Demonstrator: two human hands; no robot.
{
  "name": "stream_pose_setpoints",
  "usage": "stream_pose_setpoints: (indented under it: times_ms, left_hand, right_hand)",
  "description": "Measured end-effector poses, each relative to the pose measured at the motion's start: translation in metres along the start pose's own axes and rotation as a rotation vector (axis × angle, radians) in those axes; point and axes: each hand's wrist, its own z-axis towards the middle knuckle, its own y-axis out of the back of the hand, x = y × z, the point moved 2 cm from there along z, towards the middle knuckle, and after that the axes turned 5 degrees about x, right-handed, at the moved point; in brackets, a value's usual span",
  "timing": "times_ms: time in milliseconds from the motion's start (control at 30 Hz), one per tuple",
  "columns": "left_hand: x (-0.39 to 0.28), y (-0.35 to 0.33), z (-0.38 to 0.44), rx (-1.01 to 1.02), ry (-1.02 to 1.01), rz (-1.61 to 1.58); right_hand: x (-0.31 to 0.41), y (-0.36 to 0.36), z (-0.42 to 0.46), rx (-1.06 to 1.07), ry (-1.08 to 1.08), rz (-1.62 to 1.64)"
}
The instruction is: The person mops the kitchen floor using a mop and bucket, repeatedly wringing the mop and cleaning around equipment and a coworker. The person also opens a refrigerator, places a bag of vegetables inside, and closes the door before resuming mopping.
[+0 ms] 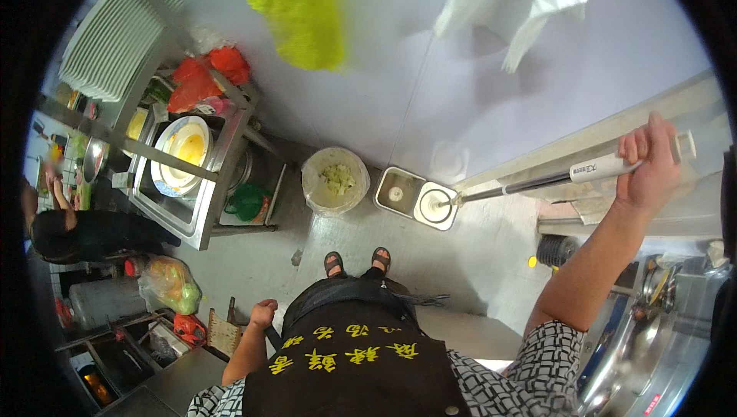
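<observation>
My right hand (650,164) grips the white upper handle of a spin mop (524,184), held out to the right. The metal pole slants down to the left into the round white basket of a two-part mop bucket (397,194) on the floor by the wall. The mop head sits down in that basket and is mostly hidden. At lower left, my left hand (265,312) is curled at my side near the dark apron; whether a dark strip beside it is held cannot be told.
A lined bin (335,181) with pale green scraps stands left of the bucket. Further left are a steel sink (201,233) with bowls, a rack of white plates (112,43) and a person in black (86,236). Shelving with steel pans (627,353) is at right.
</observation>
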Motion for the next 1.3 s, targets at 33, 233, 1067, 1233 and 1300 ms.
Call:
stream_pose_setpoints:
  times_ms: [33, 233, 1067, 1233, 1300]
  left_hand:
    - [0.003, 0.003, 0.002, 0.038, 0.012, 0.041]
    - [0.017, 0.006, 0.004, -0.011, 0.002, 0.066]
    - [-0.471, -0.079, -0.344, -0.124, -1.587, 0.593]
    - [-0.490, -0.114, -0.428, 0.210, -2.151, 0.420]
    - [-0.478, -0.120, -0.439, 0.114, -2.123, 0.339]
  right_hand:
    - [0.003, 0.002, -0.008, -0.050, 0.004, 0.003]
    - [-0.172, 0.031, -0.080, -0.215, -0.177, 0.012]
    - [0.015, 0.038, -0.024, -0.048, 0.071, 0.034]
    - [-0.151, 0.074, -0.074, -0.319, -0.034, -0.248]
    - [-0.165, 0.074, -0.086, -0.301, -0.137, -0.150]
